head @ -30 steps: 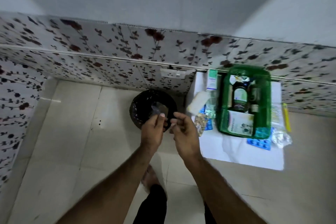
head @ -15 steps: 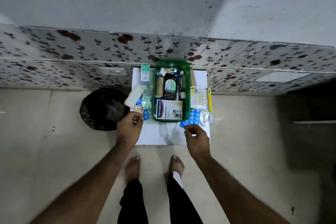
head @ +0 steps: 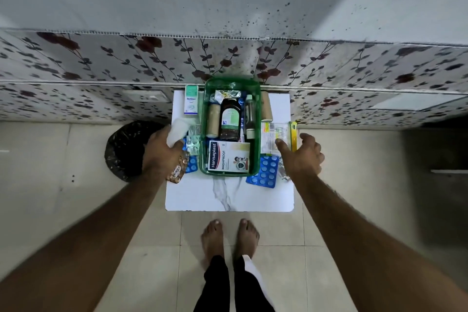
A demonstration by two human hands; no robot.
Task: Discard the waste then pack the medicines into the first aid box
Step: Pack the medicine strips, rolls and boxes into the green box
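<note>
A green first aid box (head: 257, 99) stands on a small white marble-look table (head: 228, 197). Inside it are a Hansaplast carton (head: 229, 157), a brown bottle (head: 230, 119), a beige roll (head: 212, 120) and a slim bottle (head: 250, 116). My left hand (head: 160, 156) is left of the box, with thumb and fingers curled round the lower end of a white gauze pack (head: 178, 126). A brown blister strip (head: 178, 173) pokes out beneath that hand. My right hand (head: 302, 157) is right of the box, fingers spread, with the index tip on a clear packet (head: 274, 132).
Around the box lie a white-green carton (head: 191, 102), blue blister packs (head: 264, 172), a silver blister (head: 193, 144), another beige roll (head: 266, 109) and crumpled foil (head: 285, 173). A black-lined bin (head: 124, 149) stands on the floor, left of the table. The wall is directly behind the table.
My view has swung from the bin to the table. Both hands left the bin and reached forward, the left onto the white pack, the right to the clear packet.
</note>
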